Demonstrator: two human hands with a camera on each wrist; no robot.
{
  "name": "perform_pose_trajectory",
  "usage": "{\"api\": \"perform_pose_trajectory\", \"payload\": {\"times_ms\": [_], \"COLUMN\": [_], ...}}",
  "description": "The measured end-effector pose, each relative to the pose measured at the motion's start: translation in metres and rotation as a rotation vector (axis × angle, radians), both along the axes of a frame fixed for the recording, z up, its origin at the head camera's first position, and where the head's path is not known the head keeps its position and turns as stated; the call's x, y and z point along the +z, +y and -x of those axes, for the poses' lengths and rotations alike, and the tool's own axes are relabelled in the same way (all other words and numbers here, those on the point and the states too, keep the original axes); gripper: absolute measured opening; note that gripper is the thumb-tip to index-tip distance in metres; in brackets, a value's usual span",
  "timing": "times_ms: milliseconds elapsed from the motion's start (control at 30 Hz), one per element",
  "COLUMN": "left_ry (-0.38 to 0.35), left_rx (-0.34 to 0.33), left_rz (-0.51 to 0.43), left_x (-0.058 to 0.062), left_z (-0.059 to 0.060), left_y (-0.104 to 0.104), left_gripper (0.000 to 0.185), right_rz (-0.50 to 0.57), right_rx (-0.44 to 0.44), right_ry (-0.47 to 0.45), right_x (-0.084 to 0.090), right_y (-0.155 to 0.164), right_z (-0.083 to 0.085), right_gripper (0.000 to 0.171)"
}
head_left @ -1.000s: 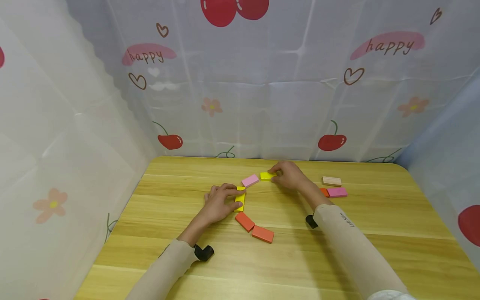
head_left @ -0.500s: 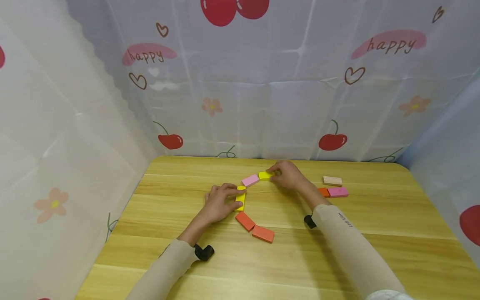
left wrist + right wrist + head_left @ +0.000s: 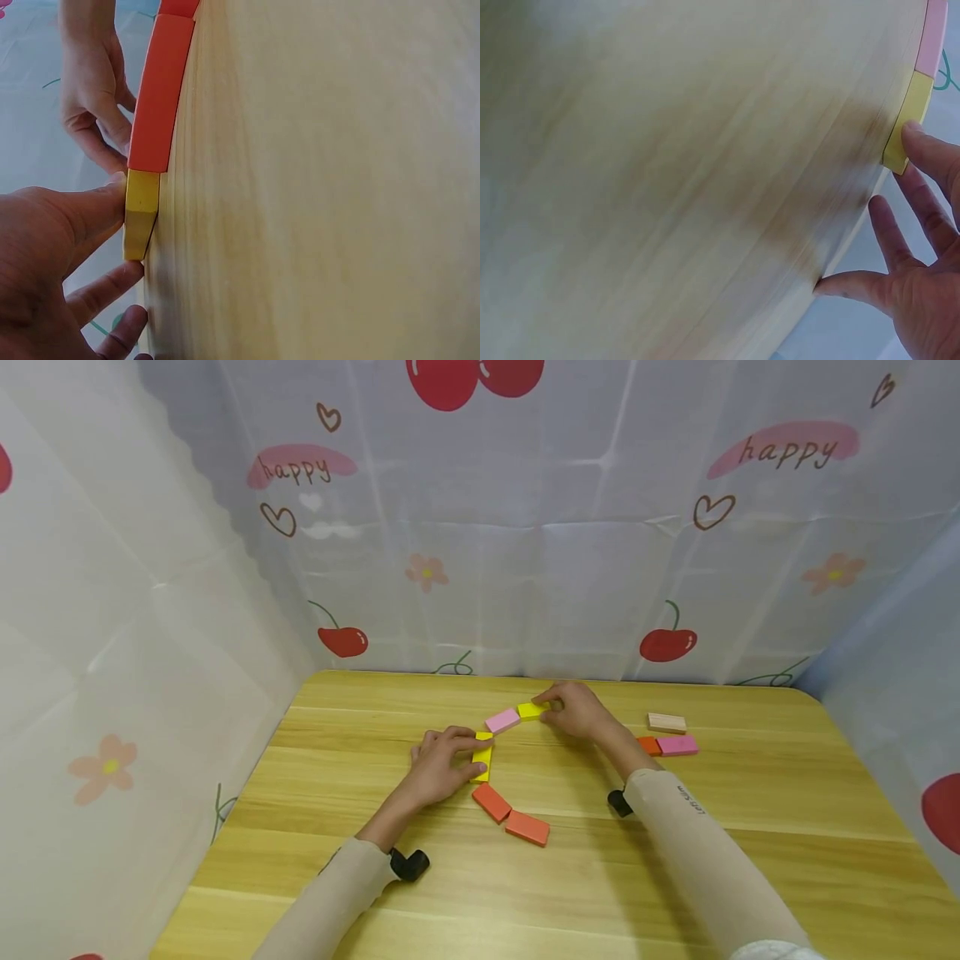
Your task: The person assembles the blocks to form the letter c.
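My left hand (image 3: 438, 766) pinches a flat yellow block (image 3: 482, 758) between thumb and a finger; in the left wrist view its thumb touches the yellow block (image 3: 141, 214) near one end. Further back, my right hand (image 3: 579, 710) holds a second yellow block (image 3: 528, 712) at its right end with thumb and finger. That block lies against a light pink block (image 3: 502, 721), as the right wrist view also shows. Two red blocks (image 3: 491, 802) continue the curved row from the left yellow block toward the front. All these blocks lie flat on the table.
Right of my right forearm lie a plain wooden block (image 3: 667, 723), a pink block (image 3: 678, 746) and an orange-red block (image 3: 648, 746) partly hidden by the arm. The wooden table (image 3: 585, 902) ends at a printed curtain (image 3: 525, 585) behind.
The right hand has slid its yellow block slightly left, closing the gap to the light pink block. My left hand keeps its hold on the other yellow block.
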State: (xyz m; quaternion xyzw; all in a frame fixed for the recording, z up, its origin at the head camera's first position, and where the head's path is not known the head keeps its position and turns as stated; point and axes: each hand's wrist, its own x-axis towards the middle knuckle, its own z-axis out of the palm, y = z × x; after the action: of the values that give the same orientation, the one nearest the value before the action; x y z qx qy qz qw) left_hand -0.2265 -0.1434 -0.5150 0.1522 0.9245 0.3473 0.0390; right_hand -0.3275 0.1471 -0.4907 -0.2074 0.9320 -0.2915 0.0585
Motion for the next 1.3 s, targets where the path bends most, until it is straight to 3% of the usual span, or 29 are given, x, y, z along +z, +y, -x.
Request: {"api": "perform_pose_trajectory", "payload": {"times_ms": [833, 1000, 1200, 1300], "left_ry": [-0.008, -0.011, -0.009, -0.006], "left_rx": [0.006, 0.001, 0.008, 0.007], "left_rz": [0.011, 0.011, 0.008, 0.009], "left_x": [0.001, 0.001, 0.0, 0.0], "left_z": [-0.001, -0.001, 0.0, 0.0], "left_y": [0.001, 0.002, 0.0, -0.001], "left_gripper": [0.042, 0.042, 0.042, 0.042], "right_rz": [0.048, 0.081, 0.186, 0.172], "right_rx": [-0.009, -0.035, -0.099, -0.102], "right_ry": [0.0, -0.031, -0.078, -0.086], "right_x": [-0.003, -0.002, 0.004, 0.01], "right_y": [0.005, 0.015, 0.035, 0.047], "right_z": [-0.004, -0.003, -0.004, -0.009], "right_gripper": [0.041, 0.046, 0.04, 0.039]}}
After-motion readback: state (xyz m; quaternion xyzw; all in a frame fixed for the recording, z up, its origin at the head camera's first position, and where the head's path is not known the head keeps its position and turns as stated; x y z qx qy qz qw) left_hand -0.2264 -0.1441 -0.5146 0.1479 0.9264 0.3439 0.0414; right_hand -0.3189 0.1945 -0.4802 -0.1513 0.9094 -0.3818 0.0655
